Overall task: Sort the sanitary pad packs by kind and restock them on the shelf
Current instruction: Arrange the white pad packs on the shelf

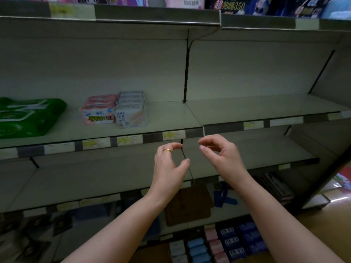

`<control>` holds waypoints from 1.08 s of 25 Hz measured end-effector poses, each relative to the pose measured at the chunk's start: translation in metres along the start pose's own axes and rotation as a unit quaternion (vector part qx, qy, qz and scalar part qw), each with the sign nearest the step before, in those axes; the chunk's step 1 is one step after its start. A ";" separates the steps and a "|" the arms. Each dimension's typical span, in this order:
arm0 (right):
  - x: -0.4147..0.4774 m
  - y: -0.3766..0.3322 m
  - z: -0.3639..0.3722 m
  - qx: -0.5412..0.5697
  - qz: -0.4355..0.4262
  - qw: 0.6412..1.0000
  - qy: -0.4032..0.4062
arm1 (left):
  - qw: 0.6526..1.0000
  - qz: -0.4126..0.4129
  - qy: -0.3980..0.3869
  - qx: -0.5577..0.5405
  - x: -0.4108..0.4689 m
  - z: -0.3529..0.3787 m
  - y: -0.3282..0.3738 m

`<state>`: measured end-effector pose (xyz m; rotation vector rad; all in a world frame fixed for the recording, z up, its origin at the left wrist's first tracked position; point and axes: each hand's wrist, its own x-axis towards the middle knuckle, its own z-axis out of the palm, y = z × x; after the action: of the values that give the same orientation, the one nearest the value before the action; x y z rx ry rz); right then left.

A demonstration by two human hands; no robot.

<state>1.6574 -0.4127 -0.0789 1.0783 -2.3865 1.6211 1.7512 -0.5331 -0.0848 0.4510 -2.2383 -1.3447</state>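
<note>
Partly cut off at the left edge, a green pack [28,116] lies on the middle shelf [167,118]; price labels [129,139] along its front are unreadable. Pink pad packs [98,111] and white pad packs [132,109] stand touching on that shelf. Left hand [169,164] and right hand [222,154] hover before the shelf edge, fingers loosely curled, holding nothing. Lower packs [228,242] are blurred.

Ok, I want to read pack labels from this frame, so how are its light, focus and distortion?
Head view: dim, flat light, darkest low down; the wide lens bows the shelf edge and stretches the green packs at the left border; pink packs and white packs are soft, print barely legible; left hand and right hand look sharper; glare on the floor at right.
</note>
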 end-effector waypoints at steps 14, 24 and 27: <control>-0.025 0.099 -0.002 0.051 0.095 0.991 -0.080 | 0.995 -0.098 0.001 0.027 -0.010 0.085 -0.051; -0.075 0.247 0.036 0.073 0.202 0.963 -0.161 | 0.967 -0.242 0.003 0.080 -0.039 0.183 -0.182; -0.102 0.303 0.078 0.056 0.222 0.956 -0.184 | 0.964 -0.247 0.004 0.097 -0.055 0.203 -0.252</control>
<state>1.5850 -0.3647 -0.3964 0.9821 -2.9893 1.8417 1.6902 -0.4734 -0.4016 1.1442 -2.3516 -1.3430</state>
